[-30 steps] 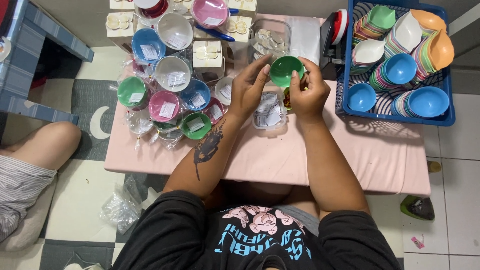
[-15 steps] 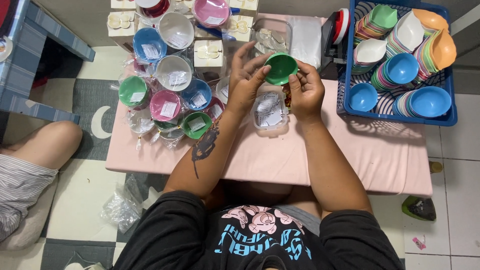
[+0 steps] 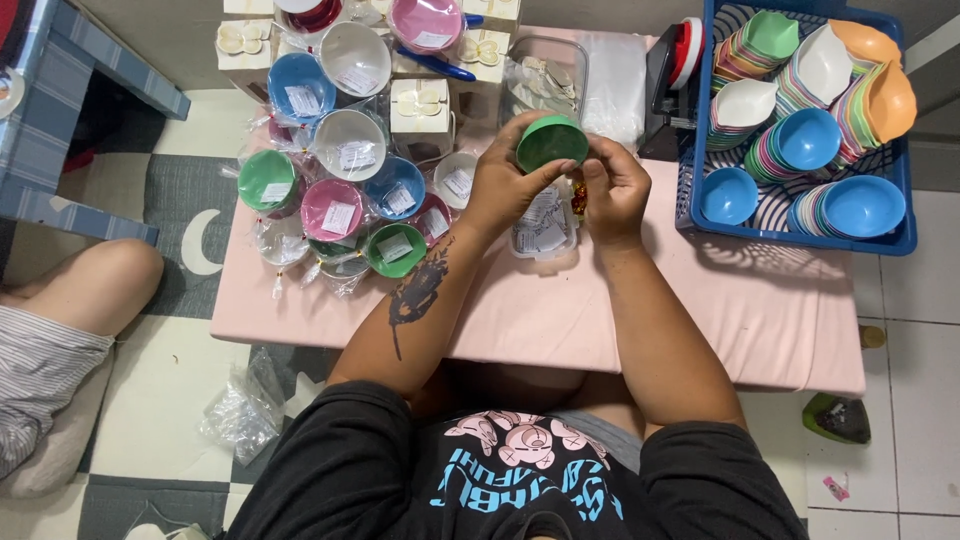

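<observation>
My left hand (image 3: pixel 505 185) grips a small green plastic bowl (image 3: pixel 551 143), now tipped so its underside faces up. My right hand (image 3: pixel 612 188) touches the bowl's right rim with its fingertips and has a small gold and red item (image 3: pixel 578 198) tucked under the palm. Both hands hover over a clear plastic box of white paper labels (image 3: pixel 542 228) lying on the pink table (image 3: pixel 640 310). To the left lies a pile of wrapped coloured bowls with labels (image 3: pixel 345 195).
A blue basket (image 3: pixel 800 215) of stacked coloured bowls stands at the right. Small cream boxes (image 3: pixel 420 105), a clear container (image 3: pixel 545 75) and plastic bags (image 3: pixel 615 85) sit at the back. Another person's bent knee (image 3: pixel 95 285) rests on the floor at left, near crumpled plastic (image 3: pixel 245 405).
The green bowl was open side up a second ago; it has been turned over so its bottom shows. Both hands stayed in the same spot above the label box.
</observation>
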